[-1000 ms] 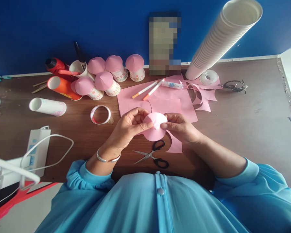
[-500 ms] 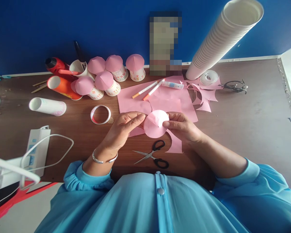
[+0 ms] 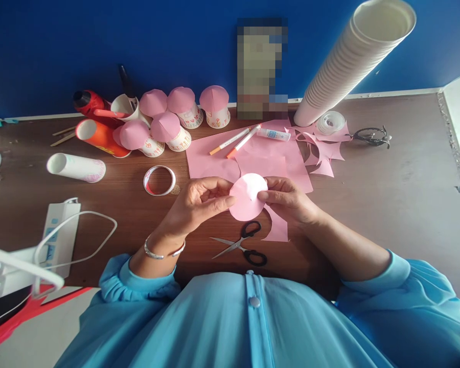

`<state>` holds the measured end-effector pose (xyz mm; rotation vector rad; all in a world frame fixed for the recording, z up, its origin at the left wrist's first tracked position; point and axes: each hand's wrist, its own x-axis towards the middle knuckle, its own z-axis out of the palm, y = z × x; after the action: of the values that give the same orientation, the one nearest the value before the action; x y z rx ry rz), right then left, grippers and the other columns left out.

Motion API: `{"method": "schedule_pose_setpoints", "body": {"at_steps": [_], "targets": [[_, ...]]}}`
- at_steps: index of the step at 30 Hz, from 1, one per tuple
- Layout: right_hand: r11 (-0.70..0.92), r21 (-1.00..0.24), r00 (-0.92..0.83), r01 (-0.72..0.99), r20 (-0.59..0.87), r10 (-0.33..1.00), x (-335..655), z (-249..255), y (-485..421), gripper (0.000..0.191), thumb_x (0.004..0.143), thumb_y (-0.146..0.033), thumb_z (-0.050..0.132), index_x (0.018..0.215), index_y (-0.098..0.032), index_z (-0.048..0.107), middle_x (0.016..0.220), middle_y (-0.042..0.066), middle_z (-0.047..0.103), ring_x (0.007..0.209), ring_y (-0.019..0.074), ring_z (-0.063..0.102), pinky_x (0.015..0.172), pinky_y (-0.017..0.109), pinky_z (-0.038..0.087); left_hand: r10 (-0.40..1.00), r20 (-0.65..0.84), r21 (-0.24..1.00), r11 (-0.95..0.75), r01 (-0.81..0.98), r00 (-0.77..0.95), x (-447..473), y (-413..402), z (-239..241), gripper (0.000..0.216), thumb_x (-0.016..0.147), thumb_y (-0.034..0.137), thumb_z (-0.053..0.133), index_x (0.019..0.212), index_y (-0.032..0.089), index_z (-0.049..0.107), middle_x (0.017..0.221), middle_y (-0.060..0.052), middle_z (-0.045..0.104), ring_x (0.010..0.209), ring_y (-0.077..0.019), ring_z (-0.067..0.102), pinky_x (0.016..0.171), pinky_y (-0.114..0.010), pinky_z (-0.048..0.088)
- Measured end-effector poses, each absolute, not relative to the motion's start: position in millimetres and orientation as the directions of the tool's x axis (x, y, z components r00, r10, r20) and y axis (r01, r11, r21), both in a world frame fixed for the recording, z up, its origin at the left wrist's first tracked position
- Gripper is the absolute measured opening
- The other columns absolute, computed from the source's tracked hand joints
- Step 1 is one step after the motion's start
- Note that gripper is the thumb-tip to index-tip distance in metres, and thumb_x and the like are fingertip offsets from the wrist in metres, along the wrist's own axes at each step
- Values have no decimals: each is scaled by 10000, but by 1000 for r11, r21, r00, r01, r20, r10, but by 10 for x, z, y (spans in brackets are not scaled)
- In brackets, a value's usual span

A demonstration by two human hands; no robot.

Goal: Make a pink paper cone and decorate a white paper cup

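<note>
I hold a small pink paper cone (image 3: 249,207) between both hands over the near side of a brown table (image 3: 387,204), its tip facing up toward me. My left hand (image 3: 203,202) pinches the left rim, thumb on top; my right hand (image 3: 291,199) grips the right side, thumb pressed near the tip, the other fingers mostly hidden behind. The paper looks thin, so a hard squeeze from that right thumb could dent the peak, and an uneven pull could open the cone; I cannot tell whether its seam is fixed. On the near side, scissors (image 3: 235,245) lie spread with points to the left, where a dropping left wrist could get pricked. A pink scrap (image 3: 278,227) sits just right of them. Beyond my hands, two markers (image 3: 243,141) and a white tube (image 3: 274,134) rest on pink sheets (image 3: 207,166); a tug on the paper could set the markers rolling. At far right, a tall stack of cups (image 3: 341,71) could topple if my right arm knocks it.
</note>
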<state>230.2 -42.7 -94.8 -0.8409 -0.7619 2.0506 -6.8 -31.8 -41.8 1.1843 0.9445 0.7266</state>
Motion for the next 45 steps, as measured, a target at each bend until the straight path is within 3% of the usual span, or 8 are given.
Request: {"method": "schedule_pose_setpoints", "body": {"at_steps": [6,13,19,23,28,32,38,45], "targets": [[-512,-754,-471,-412,-305,828,2297,-938,-422,219,769,-337,906,858,-163,807,792,22,758,796,156,674,789,263,533,912,-179,976,116,184,370,-28,-326,-350,183,852,347,831,788,181,786,754,-4,754,709,-121,635,653,-215,494],[-488,-789,-442,-373,-311,842,2289,-934,-414,273,740,-390,924,830,-172,786,788,20,734,787,171,650,782,295,521,929,-118,960,16,281,350,-26,-316,-363,211,873,376,809,782,187,781,741,9,766,665,-112,639,610,-201,486],[-411,-833,-419,-371,-245,874,2283,-891,-413,351,764,-456,908,961,-186,800,925,31,741,854,175,648,790,290,504,917,-83,913,-87,400,389,-37,-319,-390,188,888,357,793,795,195,779,743,19,765,699,-121,659,670,-220,502],[-418,-834,-394,-359,-271,878,2253,-899,-414,273,761,-405,913,834,-180,777,811,10,711,755,151,615,716,277,485,912,-63,892,-131,433,406,-38,-326,-401,153,879,322,805,795,203,757,729,35,749,676,-112,653,663,-220,499],[-394,-851,-260,-347,-316,912,2211,-902,-428,309,751,-430,913,751,-176,737,735,-6,685,702,132,587,681,263,459,889,170,863,-342,371,424,-4,-315,-419,170,859,254,832,779,206,690,766,36,696,731,-109,654,753,-240,529],[-376,-890,-311,-256,-292,904,2201,-849,-453,318,805,-459,862,796,-164,746,775,19,702,737,151,605,709,284,465,834,305,778,-497,384,460,37,-308,-423,121,864,246,829,821,226,718,927,-2,697,906,-139,680,880,-277,538],[-360,-915,-365,-185,-276,889,2190,-726,-483,338,821,-472,844,771,-160,723,727,-6,636,685,125,529,667,273,416,872,228,829,-407,384,432,40,-305,-422,120,911,300,772,834,234,707,1035,-44,746,979,-189,703,945,-349,548],[-322,-929,-383,-181,-235,893,2165,-647,-491,373,817,-508,847,762,-162,718,709,-7,618,680,127,521,681,283,430,904,-4,964,-111,243,429,57,-331,-436,206,912,353,773,834,202,657,891,-39,753,873,-170,706,871,-313,574]]}}
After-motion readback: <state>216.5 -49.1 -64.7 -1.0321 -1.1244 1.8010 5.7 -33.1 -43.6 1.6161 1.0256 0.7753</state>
